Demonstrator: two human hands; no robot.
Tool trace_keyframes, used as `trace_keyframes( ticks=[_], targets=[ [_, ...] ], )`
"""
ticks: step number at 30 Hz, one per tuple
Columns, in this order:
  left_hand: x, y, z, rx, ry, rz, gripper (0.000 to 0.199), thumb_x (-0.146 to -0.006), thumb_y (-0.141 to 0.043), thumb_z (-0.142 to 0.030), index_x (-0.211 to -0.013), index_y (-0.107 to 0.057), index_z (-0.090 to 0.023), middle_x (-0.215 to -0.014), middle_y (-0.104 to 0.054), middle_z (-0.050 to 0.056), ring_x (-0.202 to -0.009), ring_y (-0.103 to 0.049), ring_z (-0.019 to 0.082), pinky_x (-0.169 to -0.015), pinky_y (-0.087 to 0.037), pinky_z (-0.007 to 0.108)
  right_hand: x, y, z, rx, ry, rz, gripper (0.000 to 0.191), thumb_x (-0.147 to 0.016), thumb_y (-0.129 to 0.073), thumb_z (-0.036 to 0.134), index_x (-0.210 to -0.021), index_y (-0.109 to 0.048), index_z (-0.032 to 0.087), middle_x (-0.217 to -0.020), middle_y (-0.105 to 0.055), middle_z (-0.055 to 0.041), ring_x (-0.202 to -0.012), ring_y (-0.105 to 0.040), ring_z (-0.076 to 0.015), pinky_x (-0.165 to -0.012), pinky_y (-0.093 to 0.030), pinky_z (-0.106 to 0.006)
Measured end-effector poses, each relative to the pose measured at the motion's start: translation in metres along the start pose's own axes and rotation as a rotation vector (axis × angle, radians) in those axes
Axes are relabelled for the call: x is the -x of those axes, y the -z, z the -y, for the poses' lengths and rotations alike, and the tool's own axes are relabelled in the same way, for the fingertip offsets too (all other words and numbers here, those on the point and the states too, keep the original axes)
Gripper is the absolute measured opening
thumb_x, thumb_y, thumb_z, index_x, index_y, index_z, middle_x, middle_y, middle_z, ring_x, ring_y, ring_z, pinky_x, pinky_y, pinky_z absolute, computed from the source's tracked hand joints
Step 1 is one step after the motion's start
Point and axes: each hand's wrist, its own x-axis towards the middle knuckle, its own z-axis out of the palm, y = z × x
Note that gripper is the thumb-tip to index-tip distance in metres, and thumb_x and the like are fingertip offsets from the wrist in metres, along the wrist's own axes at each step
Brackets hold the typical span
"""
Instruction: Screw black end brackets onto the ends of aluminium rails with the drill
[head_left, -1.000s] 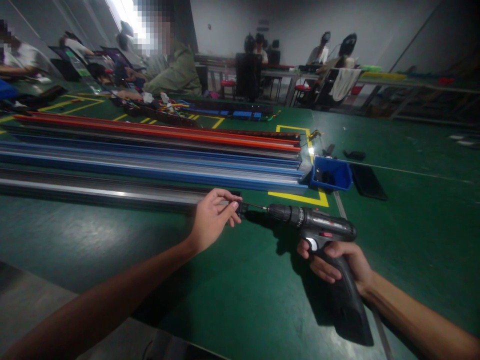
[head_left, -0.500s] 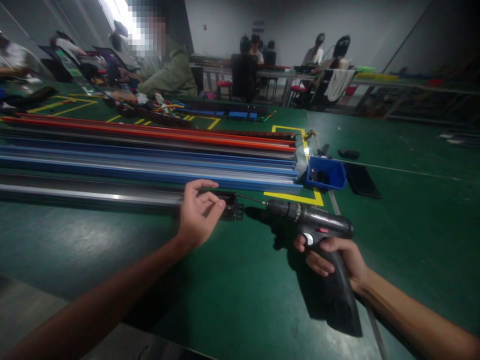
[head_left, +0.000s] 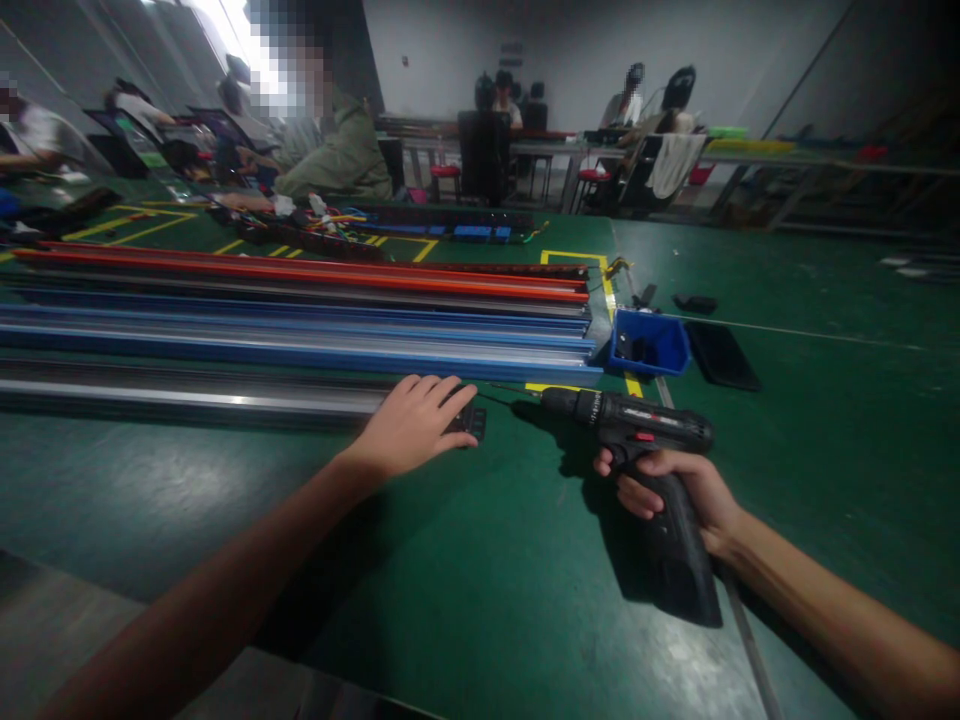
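Note:
My left hand (head_left: pixel 411 425) lies over the right end of a long black metal profile (head_left: pixel 225 399), fingers across its top and thumb along the near side. A black end piece (head_left: pixel 475 422) with small openings sticks out past the fingertips. My right hand (head_left: pixel 694 492) is wrapped round the handle of a black cordless drill (head_left: pixel 652 425). Its long thin bit (head_left: pixel 510 389) points left toward the profile's end; whether the tip touches it, I cannot tell. The drill lies on its side in the view, just above the green table (head_left: pixel 510 560).
Blue profiles (head_left: pixel 300 335) and orange ones (head_left: pixel 315 270) lie behind the black one. Right of them stand a blue bin (head_left: pixel 651 343) holding small dark parts and a flat black object (head_left: pixel 724 355). Wires (head_left: pixel 322 220) lie farther back, near a seated person (head_left: pixel 337 150). Other people sit beyond.
My left hand has turned palm-down and closed over the profile's end; before, it was raised beside it with curled fingers. The drill has moved slightly up and right, its bit drawing back a little.

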Motion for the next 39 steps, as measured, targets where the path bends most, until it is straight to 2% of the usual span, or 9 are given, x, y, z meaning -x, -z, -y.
trace_keyframes(
  ticks=[4, 9, 14, 22, 29, 39],
  targets=[
    [-0.001, 0.004, 0.002, 0.003, -0.036, -0.010, 0.071, -0.091, -0.063, -0.066, -0.144, -0.063, -0.018, -0.135, -0.069, 0.022, -0.120, -0.063, 0.039, -0.101, -0.045, 0.050, 0.001, 0.001, 0.003, 0.027, -0.014, 0.005, 0.026, -0.084, -0.062, 0.022, -0.100, -0.074, 0.005, -0.054, -0.054, -0.0025, -0.049, -0.047, -0.0111, -0.052, -0.047, -0.021],
    [0.005, 0.008, 0.000, 0.018, -0.081, -0.024, 0.071, -0.091, -0.062, -0.069, -0.138, -0.067, -0.016, -0.129, -0.071, 0.022, -0.115, -0.066, 0.038, -0.098, -0.047, 0.049, 0.003, 0.004, 0.001, 0.044, -0.013, 0.001, 0.030, -0.083, -0.063, 0.023, -0.101, -0.077, 0.004, -0.057, -0.057, -0.0035, -0.047, -0.048, -0.0103, -0.052, -0.048, -0.021],
    [0.010, 0.016, -0.004, -0.154, -0.147, 0.043, 0.072, -0.097, -0.054, -0.067, -0.141, -0.061, -0.011, -0.128, -0.072, 0.020, -0.116, -0.067, 0.034, -0.096, -0.048, 0.044, 0.005, 0.004, -0.002, 0.045, -0.068, 0.032, 0.033, -0.078, -0.067, 0.025, -0.100, -0.079, 0.003, -0.057, -0.059, -0.0043, -0.044, -0.050, -0.0100, -0.048, -0.047, -0.020],
    [0.010, 0.018, -0.003, -0.163, -0.192, 0.000, 0.071, -0.098, -0.054, -0.067, -0.139, -0.060, -0.008, -0.127, -0.073, 0.017, -0.113, -0.068, 0.030, -0.095, -0.049, 0.042, 0.006, 0.002, -0.001, 0.054, -0.091, 0.024, 0.032, -0.076, -0.069, 0.023, -0.100, -0.080, 0.005, -0.076, -0.070, -0.0096, -0.044, -0.052, -0.0083, -0.047, -0.046, -0.021],
    [0.010, 0.020, -0.009, -0.121, -0.146, 0.031, 0.066, -0.099, -0.057, -0.063, -0.138, -0.061, -0.009, -0.126, -0.072, 0.016, -0.113, -0.067, 0.030, -0.095, -0.048, 0.043, 0.007, -0.003, 0.002, 0.096, -0.110, -0.011, 0.027, -0.076, -0.067, 0.025, -0.096, -0.079, 0.011, -0.062, -0.061, -0.0037, -0.043, -0.042, -0.0092, -0.047, -0.042, -0.024],
    [0.007, 0.020, -0.013, -0.131, -0.100, 0.068, 0.065, -0.099, -0.055, -0.062, -0.138, -0.061, -0.010, -0.127, -0.072, 0.015, -0.115, -0.066, 0.030, -0.097, -0.046, 0.042, 0.004, 0.003, 0.000, 0.076, -0.107, 0.053, 0.035, -0.077, -0.065, 0.024, -0.101, -0.077, 0.001, -0.053, -0.059, -0.0043, -0.043, -0.048, -0.0108, -0.048, -0.046, -0.021]
  ],
)
